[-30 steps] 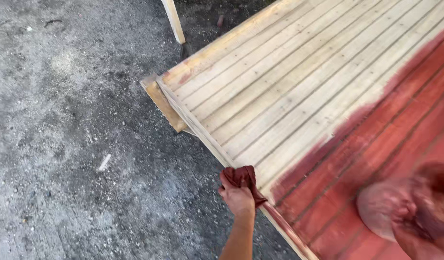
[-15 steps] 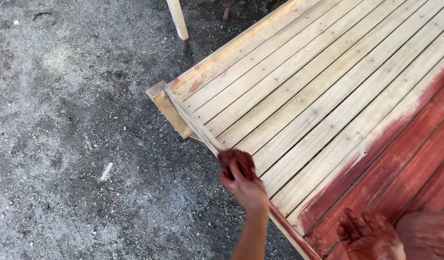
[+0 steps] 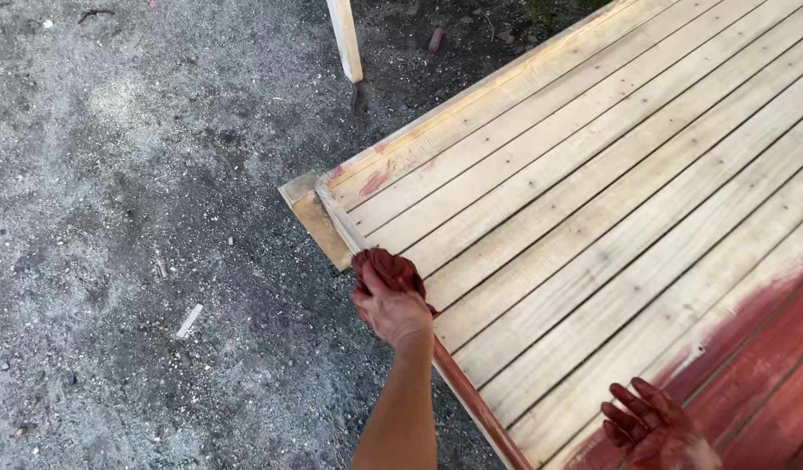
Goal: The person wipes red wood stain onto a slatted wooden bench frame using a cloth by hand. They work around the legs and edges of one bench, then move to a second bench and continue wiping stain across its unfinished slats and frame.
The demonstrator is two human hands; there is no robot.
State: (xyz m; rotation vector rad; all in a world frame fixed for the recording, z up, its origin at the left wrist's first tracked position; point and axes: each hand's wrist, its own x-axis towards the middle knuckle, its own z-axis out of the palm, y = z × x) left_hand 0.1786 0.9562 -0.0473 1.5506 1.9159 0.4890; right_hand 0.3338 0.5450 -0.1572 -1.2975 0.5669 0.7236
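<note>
Underneath, grey gravel ground (image 3: 114, 218) carries a slatted wooden panel (image 3: 593, 174), partly stained red. Left hand (image 3: 391, 309) grips a red rag (image 3: 386, 265) against the panel's near edge; stained right hand (image 3: 658, 431) rests empty, fingers spread.

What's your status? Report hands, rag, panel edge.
Left hand gripping red-stained rag, pressed on panel edge rail. Right hand open, stain-covered, resting on the boards by the red patch. Rail ahead bare; nothing in the way.
</note>
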